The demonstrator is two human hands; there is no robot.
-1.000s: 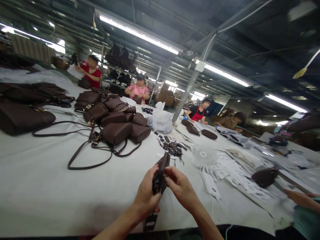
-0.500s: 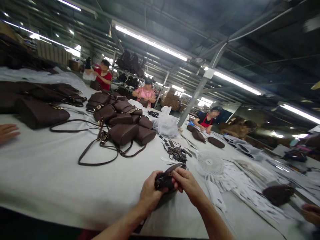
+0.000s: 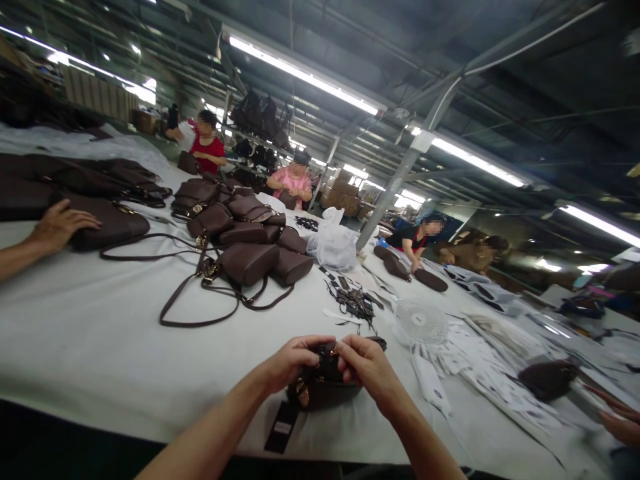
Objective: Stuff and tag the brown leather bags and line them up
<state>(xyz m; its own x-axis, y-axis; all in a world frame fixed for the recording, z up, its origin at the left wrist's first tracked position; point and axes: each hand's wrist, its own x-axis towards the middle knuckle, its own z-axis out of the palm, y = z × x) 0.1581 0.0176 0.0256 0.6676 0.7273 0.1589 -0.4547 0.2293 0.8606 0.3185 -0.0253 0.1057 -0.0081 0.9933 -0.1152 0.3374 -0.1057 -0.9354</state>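
A dark brown handbag (image 3: 333, 395) with gold-coloured fittings lies on the white-covered table (image 3: 150, 373) right in front of me. My left hand (image 3: 290, 361) is closed on the upper left of the bag, thumb and fingers gripping its edge. With thumb and forefinger pinched, my right hand (image 3: 365, 363) holds the bag's top by a small gold-coloured fitting, mostly hidden by the fingers. A black hang tag (image 3: 281, 427) with a pale label rests on the table at the bag's left side.
Brown handbags with straps (image 3: 250, 260) are piled beyond my left hand. Black straps and tags (image 3: 353, 300) lie ahead, near a white fan (image 3: 421, 321) and white strips (image 3: 480, 363). Another person's hand (image 3: 67, 223) touches a bag at left; a co-worker's hand (image 3: 620, 417) is at right.
The bag has turned and tipped lower, so its gold fittings and hang tag now show. My left hand has shifted left. The other person's hand has reached onto a brown bag.
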